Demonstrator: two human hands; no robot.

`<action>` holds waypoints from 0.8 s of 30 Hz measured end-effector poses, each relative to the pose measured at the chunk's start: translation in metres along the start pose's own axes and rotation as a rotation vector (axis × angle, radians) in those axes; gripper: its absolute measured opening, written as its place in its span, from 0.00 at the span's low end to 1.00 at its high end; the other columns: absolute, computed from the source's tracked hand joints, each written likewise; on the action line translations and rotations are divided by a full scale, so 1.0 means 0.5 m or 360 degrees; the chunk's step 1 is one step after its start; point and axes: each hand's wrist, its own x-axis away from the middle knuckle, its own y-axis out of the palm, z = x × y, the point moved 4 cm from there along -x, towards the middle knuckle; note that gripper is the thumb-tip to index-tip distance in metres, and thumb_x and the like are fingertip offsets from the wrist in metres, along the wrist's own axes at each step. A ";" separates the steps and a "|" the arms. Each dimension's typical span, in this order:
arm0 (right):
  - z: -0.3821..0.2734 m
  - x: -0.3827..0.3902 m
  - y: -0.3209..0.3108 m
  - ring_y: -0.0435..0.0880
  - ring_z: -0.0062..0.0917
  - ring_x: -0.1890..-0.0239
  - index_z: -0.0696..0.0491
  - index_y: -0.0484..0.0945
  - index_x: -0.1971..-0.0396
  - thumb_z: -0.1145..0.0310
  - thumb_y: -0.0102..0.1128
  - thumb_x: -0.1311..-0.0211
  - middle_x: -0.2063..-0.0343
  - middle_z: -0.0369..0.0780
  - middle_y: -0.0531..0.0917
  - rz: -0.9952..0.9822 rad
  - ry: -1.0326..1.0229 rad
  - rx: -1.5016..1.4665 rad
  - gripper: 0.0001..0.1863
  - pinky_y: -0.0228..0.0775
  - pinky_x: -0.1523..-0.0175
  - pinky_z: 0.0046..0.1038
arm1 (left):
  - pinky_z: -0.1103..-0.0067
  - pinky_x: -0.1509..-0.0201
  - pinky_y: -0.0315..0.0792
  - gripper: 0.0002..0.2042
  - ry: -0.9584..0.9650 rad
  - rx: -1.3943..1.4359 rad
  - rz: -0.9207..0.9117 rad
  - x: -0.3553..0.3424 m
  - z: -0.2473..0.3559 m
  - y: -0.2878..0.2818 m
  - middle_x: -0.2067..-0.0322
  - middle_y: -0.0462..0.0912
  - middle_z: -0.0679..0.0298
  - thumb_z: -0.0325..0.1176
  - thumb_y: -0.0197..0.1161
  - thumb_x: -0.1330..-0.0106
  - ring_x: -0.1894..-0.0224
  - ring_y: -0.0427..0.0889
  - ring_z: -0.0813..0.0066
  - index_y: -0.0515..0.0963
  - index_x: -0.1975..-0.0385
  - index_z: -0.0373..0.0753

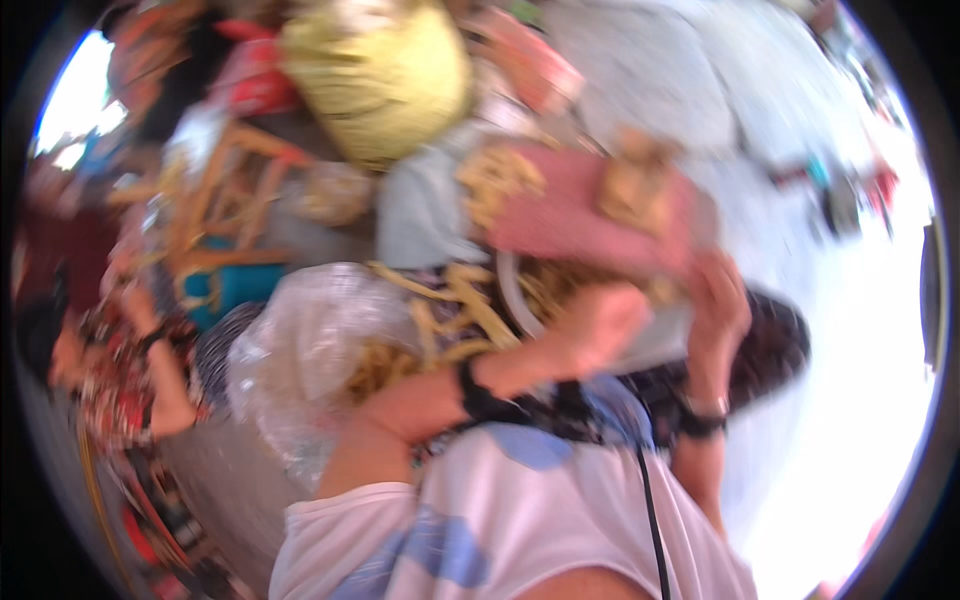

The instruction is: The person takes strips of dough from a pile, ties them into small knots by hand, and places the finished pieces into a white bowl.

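Motion blurs both hands. My left hand (605,325) reaches across my lap, just below a flat pink piece (570,205) that looks like cloth or a mat; its fingers are smeared. At the right end of that pink piece is my right hand (720,300), fingers toward its edge; whether they grip it is unclear. A tan block-like thing (635,190) rests on the pink piece. Long yellowish-tan strips (465,310) lie across my lap left of my hands, beside a pale curved rim (513,295). More tan pieces (495,180) form a heap at the pink piece's left end.
A clear plastic bag (310,340) with tan pieces stands at my left. Beyond are a large yellow sack (385,85), a grey cloth-like bundle (425,200) and a wooden stool frame (215,200). Another person (130,350) sits at far left. Grey floor (650,70) spreads ahead.
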 end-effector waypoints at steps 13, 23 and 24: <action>0.002 -0.019 -0.019 0.83 0.29 0.66 0.59 0.81 0.61 0.76 0.63 0.46 0.72 0.50 0.81 -0.0816 0.0320 -0.0070 0.11 0.72 0.59 0.28 | 0.71 0.73 0.72 0.08 0.0730 -0.1398 0.0318 -0.040 0.049 -0.042 0.75 0.76 0.62 0.25 0.62 0.44 0.73 0.79 0.60 0.79 0.64 0.40; -0.007 -0.044 -0.001 0.79 0.17 0.70 0.61 0.81 0.64 0.75 0.64 0.46 0.75 0.38 0.83 -0.0782 0.0318 -0.0533 0.09 0.71 0.63 0.22 | 0.73 0.74 0.71 0.11 0.1212 -0.1593 0.0453 -0.046 0.080 -0.028 0.75 0.75 0.65 0.23 0.62 0.52 0.75 0.76 0.65 0.79 0.67 0.39; -0.005 -0.043 -0.004 0.80 0.18 0.72 0.60 0.81 0.64 0.73 0.65 0.48 0.77 0.39 0.83 -0.0941 0.0489 -0.0614 0.11 0.72 0.64 0.23 | 0.73 0.73 0.71 0.10 0.1100 -0.1521 0.0357 -0.051 0.077 -0.033 0.75 0.75 0.64 0.23 0.62 0.51 0.74 0.76 0.64 0.79 0.67 0.39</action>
